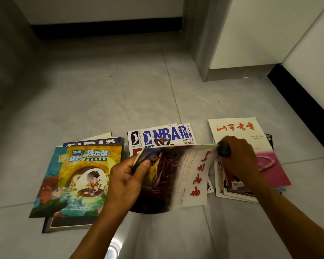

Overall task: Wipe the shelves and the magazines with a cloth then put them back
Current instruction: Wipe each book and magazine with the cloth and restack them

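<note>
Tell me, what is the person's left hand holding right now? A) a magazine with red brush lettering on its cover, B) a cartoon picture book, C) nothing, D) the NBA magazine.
A: the left hand pinches the corner of the lifted magazine with red brush lettering, raised above the floor piles.

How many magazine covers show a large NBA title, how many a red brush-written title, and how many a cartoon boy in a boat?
Large NBA title covers: 2
Red brush-written title covers: 2, one held by the left hand
Cartoon boy cover: 1
Total: 5
</note>
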`<state>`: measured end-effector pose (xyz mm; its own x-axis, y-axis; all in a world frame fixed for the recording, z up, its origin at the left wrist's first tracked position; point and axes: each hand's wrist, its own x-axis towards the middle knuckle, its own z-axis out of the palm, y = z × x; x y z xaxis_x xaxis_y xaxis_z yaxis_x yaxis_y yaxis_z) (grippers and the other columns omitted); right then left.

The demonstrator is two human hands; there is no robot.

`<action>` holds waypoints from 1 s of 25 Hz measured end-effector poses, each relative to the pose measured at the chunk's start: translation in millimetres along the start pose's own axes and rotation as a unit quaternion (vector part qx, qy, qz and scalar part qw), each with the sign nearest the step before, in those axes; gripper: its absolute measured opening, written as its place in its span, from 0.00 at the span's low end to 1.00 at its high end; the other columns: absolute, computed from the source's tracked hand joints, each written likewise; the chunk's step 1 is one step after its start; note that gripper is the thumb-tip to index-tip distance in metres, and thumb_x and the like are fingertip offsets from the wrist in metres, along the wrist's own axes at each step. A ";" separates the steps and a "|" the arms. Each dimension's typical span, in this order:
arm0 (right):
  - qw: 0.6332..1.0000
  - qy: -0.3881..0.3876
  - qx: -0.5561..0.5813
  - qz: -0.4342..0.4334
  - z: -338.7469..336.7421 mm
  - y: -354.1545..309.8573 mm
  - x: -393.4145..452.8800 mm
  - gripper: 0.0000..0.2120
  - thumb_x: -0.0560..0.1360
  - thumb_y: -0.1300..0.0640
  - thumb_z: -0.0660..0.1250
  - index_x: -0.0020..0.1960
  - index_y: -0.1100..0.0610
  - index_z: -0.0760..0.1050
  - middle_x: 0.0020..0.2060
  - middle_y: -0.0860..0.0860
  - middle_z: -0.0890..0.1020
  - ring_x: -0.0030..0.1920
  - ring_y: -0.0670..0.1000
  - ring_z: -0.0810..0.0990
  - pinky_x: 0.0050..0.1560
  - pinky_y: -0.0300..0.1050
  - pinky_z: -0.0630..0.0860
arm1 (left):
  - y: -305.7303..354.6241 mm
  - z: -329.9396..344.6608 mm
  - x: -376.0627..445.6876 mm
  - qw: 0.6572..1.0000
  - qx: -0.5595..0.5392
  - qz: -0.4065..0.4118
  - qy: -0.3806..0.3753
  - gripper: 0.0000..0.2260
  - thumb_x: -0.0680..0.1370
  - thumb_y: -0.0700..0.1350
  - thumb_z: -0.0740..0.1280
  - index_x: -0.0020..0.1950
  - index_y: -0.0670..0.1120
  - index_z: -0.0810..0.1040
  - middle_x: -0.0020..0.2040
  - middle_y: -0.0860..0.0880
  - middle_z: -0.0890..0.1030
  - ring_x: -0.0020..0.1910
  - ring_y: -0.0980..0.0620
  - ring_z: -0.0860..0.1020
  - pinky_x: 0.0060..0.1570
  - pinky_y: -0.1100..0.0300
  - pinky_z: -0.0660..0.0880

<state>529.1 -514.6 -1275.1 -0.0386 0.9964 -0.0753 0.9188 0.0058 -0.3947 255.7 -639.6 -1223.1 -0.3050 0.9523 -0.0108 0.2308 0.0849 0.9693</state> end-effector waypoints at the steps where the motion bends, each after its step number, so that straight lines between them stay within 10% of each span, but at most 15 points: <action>1: 0.997 0.020 0.040 0.059 0.6 10.1 0.7 0.09 0.73 0.63 0.69 0.50 0.52 0.73 0.47 0.55 0.80 0.45 0.53 0.77 0.46 0.50 0.76 | 3.0 -2.4 2.3 1.000 0.015 0.013 0.017 0.06 0.77 0.46 0.64 0.44 0.56 0.79 0.40 0.64 0.82 0.43 0.62 0.80 0.36 0.71 0.76; 3: 0.945 0.037 0.263 0.193 -1.1 1.8 -8.4 0.12 0.74 0.67 0.66 0.55 0.56 0.73 0.50 0.57 0.80 0.49 0.57 0.78 0.47 0.52 0.76 | 4.8 -3.4 9.1 0.994 0.051 0.069 0.063 0.06 0.78 0.48 0.64 0.48 0.59 0.78 0.38 0.64 0.81 0.42 0.64 0.79 0.35 0.74 0.74; 7: 0.622 -0.175 0.705 0.291 -11.0 -66.6 -40.2 0.16 0.77 0.48 0.64 0.60 0.55 0.76 0.52 0.59 0.83 0.52 0.62 0.83 0.52 0.59 0.78 | -4.4 27.8 7.0 0.921 0.258 0.292 -0.018 0.19 0.74 0.39 0.67 0.65 0.50 0.75 0.59 0.53 0.79 0.58 0.61 0.77 0.57 0.62 0.76; 12: 0.654 -0.245 0.648 0.302 3.7 -89.1 -40.6 0.18 0.71 0.59 0.67 0.60 0.60 0.77 0.46 0.61 0.84 0.41 0.60 0.84 0.37 0.50 0.80 | -35.3 37.6 -6.4 0.870 0.340 0.310 -0.177 0.31 0.68 0.51 0.75 0.69 0.58 0.70 0.69 0.56 0.73 0.69 0.53 0.69 0.65 0.53 0.70; 15: 0.633 -0.275 0.669 0.275 1.7 -78.4 -42.5 0.21 0.66 0.63 0.69 0.60 0.60 0.76 0.46 0.61 0.84 0.41 0.62 0.84 0.37 0.52 0.81 | -38.7 16.9 0.4 0.926 0.193 0.009 -0.323 0.39 0.65 0.66 0.71 0.70 0.74 0.52 0.75 0.67 0.52 0.74 0.63 0.52 0.71 0.57 0.54; 18: 0.616 -0.311 0.686 0.232 -8.4 -75.9 -43.3 0.21 0.61 0.62 0.70 0.54 0.62 0.78 0.44 0.61 0.84 0.40 0.62 0.84 0.38 0.54 0.82 | -39.7 11.8 -3.1 0.937 -0.074 -0.252 -0.228 0.25 0.71 0.70 0.60 0.67 0.69 0.62 0.73 0.57 0.67 0.65 0.59 0.70 0.62 0.53 0.69; 20: 0.614 -0.330 0.682 0.221 -13.7 -79.5 -41.8 0.21 0.57 0.63 0.75 0.50 0.64 0.81 0.44 0.63 0.84 0.40 0.62 0.84 0.39 0.54 0.82 | -41.1 16.8 -4.4 0.875 -0.234 -0.373 -0.201 0.25 0.73 0.68 0.53 0.65 0.59 0.71 0.65 0.47 0.78 0.58 0.48 0.79 0.54 0.50 0.76; 22: 0.627 -0.339 0.667 0.215 -18.4 -80.9 -40.5 0.24 0.52 0.62 0.80 0.47 0.64 0.83 0.45 0.63 0.84 0.41 0.62 0.84 0.41 0.54 0.82 | -44.0 24.3 -1.8 0.827 -0.348 -0.415 -0.151 0.24 0.74 0.62 0.60 0.64 0.48 0.76 0.59 0.41 0.81 0.56 0.40 0.80 0.54 0.46 0.77; 25: 0.727 -0.248 0.591 0.249 -19.1 -73.8 -33.4 0.20 0.64 0.61 0.76 0.55 0.61 0.79 0.44 0.59 0.84 0.40 0.59 0.84 0.40 0.49 0.81 | -63.1 30.8 3.3 0.880 -0.286 -0.378 -0.024 0.15 0.77 0.47 0.67 0.63 0.46 0.76 0.55 0.43 0.83 0.52 0.41 0.82 0.53 0.43 0.78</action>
<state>470.0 -546.7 -1225.9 -0.2220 0.6958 -0.6830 -0.0996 -0.7130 -0.6940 268.6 -632.8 -1291.8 -0.1295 0.6997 -0.7026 -0.5288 0.5507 0.6459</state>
